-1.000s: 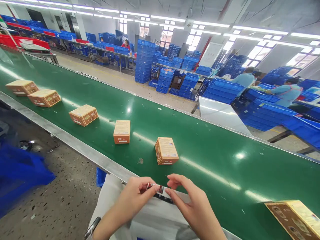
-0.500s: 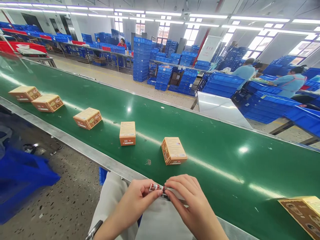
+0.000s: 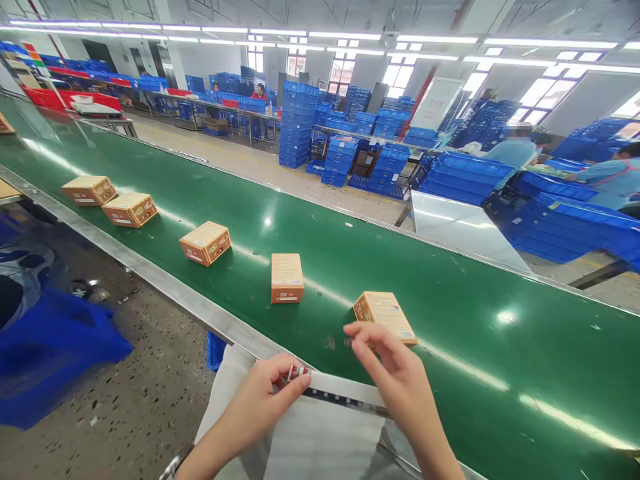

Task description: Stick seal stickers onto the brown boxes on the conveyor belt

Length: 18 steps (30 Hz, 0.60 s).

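Low at the near edge of the belt, my left hand (image 3: 273,393) pinches a small red-and-white sticker strip (image 3: 300,372) between thumb and fingers. A dark band with pale squares (image 3: 345,400) stretches from there towards my right wrist; whether it belongs to the strip I cannot tell. My right hand (image 3: 393,367) is raised over the belt, thumb and index drawn together, with a tiny blurred dark thing at the tips. Just behind it lies an orange-brown carton (image 3: 387,313), partly covered by the fingers. Another carton (image 3: 287,277) sits to its left.
Further left on the green conveyor belt (image 3: 450,280) are more cartons (image 3: 206,243). A metal rail (image 3: 165,287) borders the near side. Across the aisle stand stacked blue crates (image 3: 296,123), a metal table (image 3: 465,227) and seated workers (image 3: 515,150).
My right hand has parted from the left and risen towards the nearest carton. My left hand keeps the strip. The cartons have shifted right with the belt, and the view has turned slightly left.
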Available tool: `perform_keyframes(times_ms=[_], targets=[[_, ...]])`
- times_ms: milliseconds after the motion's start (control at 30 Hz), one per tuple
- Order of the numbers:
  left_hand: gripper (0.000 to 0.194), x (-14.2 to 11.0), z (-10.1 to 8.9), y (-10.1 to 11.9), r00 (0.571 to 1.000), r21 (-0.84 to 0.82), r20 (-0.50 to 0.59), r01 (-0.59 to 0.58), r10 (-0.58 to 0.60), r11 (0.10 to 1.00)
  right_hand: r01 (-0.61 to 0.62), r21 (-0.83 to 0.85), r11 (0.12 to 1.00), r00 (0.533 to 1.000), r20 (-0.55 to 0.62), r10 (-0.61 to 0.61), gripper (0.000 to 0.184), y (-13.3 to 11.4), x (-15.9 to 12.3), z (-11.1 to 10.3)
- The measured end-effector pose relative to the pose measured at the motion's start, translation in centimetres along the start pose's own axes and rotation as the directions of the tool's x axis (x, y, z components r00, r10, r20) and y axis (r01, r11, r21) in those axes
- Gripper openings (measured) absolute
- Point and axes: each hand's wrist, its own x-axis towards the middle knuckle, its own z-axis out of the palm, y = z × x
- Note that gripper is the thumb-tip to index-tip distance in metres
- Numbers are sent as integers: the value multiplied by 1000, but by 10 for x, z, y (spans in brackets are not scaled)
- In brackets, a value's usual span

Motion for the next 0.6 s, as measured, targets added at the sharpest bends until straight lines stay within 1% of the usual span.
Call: perform_keyframes(times_ms=[33, 67, 167, 233, 300, 367, 433, 600], targets=[[36, 0, -5, 0, 999, 51, -16, -35, 36, 998, -107, 102, 989, 994, -13, 108, 27, 3, 14, 5], [34, 1, -9, -1, 996, 98, -26, -78, 81, 992, -209, 177, 962, 978, 27, 208, 32, 8, 28, 11], [32, 11, -23, -5, 978, 186, -25, -201, 209, 962, -260, 228, 938, 965, 31, 260, 42, 23, 70, 34], [33, 22, -30, -9, 965, 231, -25, -247, 260, 941, -274, 246, 930, 960, 18, 278, 43, 32, 93, 49], [34, 35, -35, -12, 955, 266, -20, -280, 296, 922, -288, 261, 921, 955, 3, 298, 43, 40, 108, 61], [34, 45, -37, -13, 951, 281, -15, -293, 310, 914, -298, 268, 916, 949, -16, 313, 42, 45, 117, 68], [34, 52, -36, -11, 953, 266, -3, -292, 304, 919, -303, 267, 915, 945, -43, 325, 42, 47, 121, 70], [31, 54, -25, -7, 962, 175, 24, -273, 274, 946, -305, 233, 923, 935, -109, 337, 41, 49, 117, 65]])
